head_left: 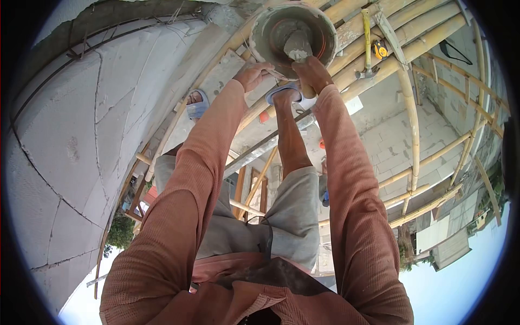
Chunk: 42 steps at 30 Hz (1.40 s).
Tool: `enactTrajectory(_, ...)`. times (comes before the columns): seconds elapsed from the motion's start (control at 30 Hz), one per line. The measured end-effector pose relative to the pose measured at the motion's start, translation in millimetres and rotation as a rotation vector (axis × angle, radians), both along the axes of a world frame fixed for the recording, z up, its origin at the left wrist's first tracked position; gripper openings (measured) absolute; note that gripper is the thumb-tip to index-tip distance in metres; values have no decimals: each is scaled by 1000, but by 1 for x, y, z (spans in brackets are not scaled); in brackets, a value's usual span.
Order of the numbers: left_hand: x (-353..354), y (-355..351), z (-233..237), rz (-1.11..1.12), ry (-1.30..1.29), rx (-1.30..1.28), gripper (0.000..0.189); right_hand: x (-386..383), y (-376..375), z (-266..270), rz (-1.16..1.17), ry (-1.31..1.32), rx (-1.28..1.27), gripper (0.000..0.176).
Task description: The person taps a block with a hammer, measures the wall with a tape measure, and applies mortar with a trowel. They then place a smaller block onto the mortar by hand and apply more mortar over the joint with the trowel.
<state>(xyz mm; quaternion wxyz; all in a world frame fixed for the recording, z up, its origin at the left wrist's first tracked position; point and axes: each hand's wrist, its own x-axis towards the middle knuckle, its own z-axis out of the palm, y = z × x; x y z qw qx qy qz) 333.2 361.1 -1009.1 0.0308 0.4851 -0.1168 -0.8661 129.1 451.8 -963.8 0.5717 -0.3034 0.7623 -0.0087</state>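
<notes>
A round bucket [261,47], its rim smeared with grey, stands at the top of the view on bamboo poles. My left hand [253,76] has its fingers closed at the near-left rim of the bucket. Inside, a trowel [298,44] coated with wet grey mortar points away from me. My right hand [312,73] is wrapped around the trowel's handle at the near rim. The far end of the blade blends into the mortar, so its edge is hard to make out.
A yellow-handled hammer [367,40] and an orange-and-black tape measure [380,50] lie on the bamboo poles [433,40] at right. A grey block wall [70,151] rises at left. My sandalled feet stand on the scaffold, with gaps showing ground below.
</notes>
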Motion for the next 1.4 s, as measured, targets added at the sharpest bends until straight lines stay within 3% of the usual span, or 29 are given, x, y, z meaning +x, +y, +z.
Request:
enactTrajectory(0.07,-14,-6,35,-2,56,-72,43,-23,9,27,-127,-248,-36,39)
enactTrajectory(0.17,-27,-9,54,-87,107,-194,67,-43,-8,58,-321,-525,206,33)
enactTrajectory(0.27,-22,-4,55,-181,112,-246,71,-48,-26,54,-450,-740,271,35)
enactTrajectory(0.3,-19,0,46,-230,106,-258,70,-51,-33,55,-610,-926,361,25)
enactTrajectory(0.4,-9,12,31,-310,33,-284,65,-42,-43,61,-767,-1037,399,27)
enactTrajectory(0.47,-15,25,32,-277,-55,-306,59,-35,-45,75,-867,-1102,320,21)
enactTrajectory(0.53,-12,43,1,-261,-57,-304,52,-28,-45,82,-991,-1126,210,16)
enactTrajectory(0.63,-18,45,10,-243,-111,-395,47,-25,-46,83,-1219,-1138,214,31)
enactTrajectory(0.7,-24,46,30,-250,-157,-479,43,-28,-48,93,-1377,-1250,218,31)
enactTrajectory(0.8,-29,49,54,-202,-236,-363,38,-31,-47,85,-1598,-1555,196,27)
enactTrajectory(0.93,-29,54,57,-71,-134,-342,49,-36,-39,64,-1976,-1994,6,22)
enactTrajectory(1.0,-39,47,66,17,-106,-300,62,-49,-31,53,-2297,-2096,-142,17)
enactTrajectory(1.07,-49,49,77,46,-144,-292,63,-55,-8,42,-2609,-2197,-265,14)
enactTrajectory(1.17,-58,44,83,62,-155,-321,68,-56,24,59,-2454,-1691,-286,17)
enactTrajectory(1.27,-57,34,70,2,-126,-512,67,-60,63,77,-1718,-1618,-16,34)
enactTrajectory(1.37,-57,3,86,-243,-208,-822,65,-83,67,127,-992,-907,135,37)
enactTrajectory(1.4,-57,-5,83,-294,-203,-928,69,-85,67,127,-701,-625,17,38)
